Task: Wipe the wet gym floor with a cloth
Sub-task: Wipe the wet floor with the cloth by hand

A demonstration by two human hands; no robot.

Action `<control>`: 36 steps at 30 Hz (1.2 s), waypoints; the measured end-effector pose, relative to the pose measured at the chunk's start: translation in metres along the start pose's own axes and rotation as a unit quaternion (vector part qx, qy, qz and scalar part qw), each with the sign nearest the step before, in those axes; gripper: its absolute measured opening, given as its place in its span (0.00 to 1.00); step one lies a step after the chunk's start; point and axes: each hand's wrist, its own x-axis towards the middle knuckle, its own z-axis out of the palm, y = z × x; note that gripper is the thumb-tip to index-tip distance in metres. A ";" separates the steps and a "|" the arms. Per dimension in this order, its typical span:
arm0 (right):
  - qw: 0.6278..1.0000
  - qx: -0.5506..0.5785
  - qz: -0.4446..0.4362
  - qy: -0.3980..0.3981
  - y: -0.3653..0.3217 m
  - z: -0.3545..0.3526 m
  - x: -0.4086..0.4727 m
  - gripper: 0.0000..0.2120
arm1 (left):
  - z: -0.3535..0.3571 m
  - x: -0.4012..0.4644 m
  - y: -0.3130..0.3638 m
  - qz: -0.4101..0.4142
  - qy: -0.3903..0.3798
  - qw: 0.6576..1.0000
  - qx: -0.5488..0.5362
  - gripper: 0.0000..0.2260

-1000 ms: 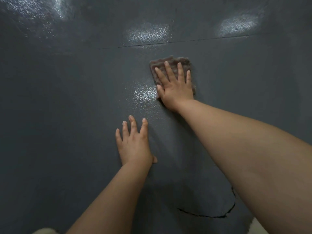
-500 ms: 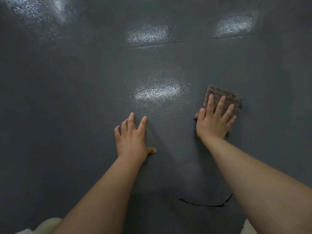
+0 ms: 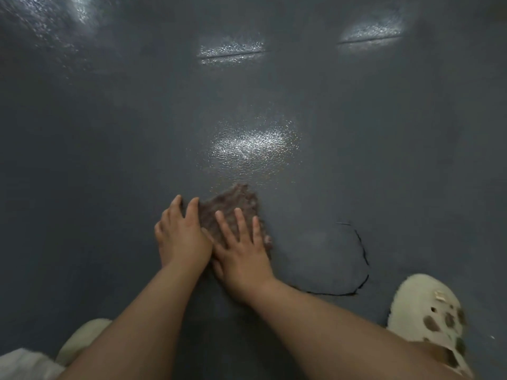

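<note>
A: Start at the near edge. What sits closest?

B: Two cream slippers. The spotted slipper [image 3: 428, 319] lies near and to the right of the cloth; the plain slipper [image 3: 82, 338] pokes out near and to the left of it, partly under the forearm. Between the spotted slipper and the cloth, a thin black curved crack [image 3: 362, 253] runs through the floor [image 3: 96, 160].

A: And the cloth itself?

B: The brown cloth [image 3: 233, 207] lies flat on the dark grey floor, in the middle of the view. The right hand [image 3: 244, 253] presses down on its near half with fingers straight and spread, so it pushes rather than grips. The left hand [image 3: 181, 237] lies flat just beside the cloth's left edge, fingers extended; the two hands touch or nearly touch, and I cannot tell whether the left fingertips rest on the cloth or only on the floor.

A: How much wiping is left?

B: Plenty, I'd judge. Just beyond the cloth sits a bright glistening patch [image 3: 252, 146] that may be water or only lamp glare on the pebbled surface. Well beyond the cloth, more shiny streaks [image 3: 233, 50] lie along a seam. The floor near the cloth, round the crack, looks duller, which could mean it is dry already, though I can't be sure.

A: So midway?

B: At best. The far stretch looks untouched.
</note>
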 end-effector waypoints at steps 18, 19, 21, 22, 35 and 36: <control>0.935 0.063 0.350 0.005 0.122 -0.020 -0.058 0.29 | 0.040 -0.077 0.049 0.178 -0.107 0.972 0.108 0.34; 0.939 0.066 0.337 0.017 0.111 -0.012 -0.061 0.29 | 0.042 -0.079 0.053 0.174 -0.101 0.974 0.107 0.35; 0.950 0.053 0.301 0.057 0.092 0.004 -0.077 0.29 | 0.048 -0.084 0.061 0.173 -0.094 0.976 0.098 0.34; 0.956 0.052 0.282 0.058 0.086 0.011 -0.088 0.29 | 0.051 -0.088 0.066 0.175 -0.095 0.976 0.093 0.34; 0.982 0.015 0.188 -0.008 0.161 -0.013 -0.084 0.29 | 0.087 -0.109 0.136 0.187 -0.067 0.976 0.083 0.40; 0.981 0.009 0.192 -0.014 0.175 -0.018 -0.077 0.28 | 0.087 -0.107 0.141 0.194 -0.066 0.975 0.089 0.41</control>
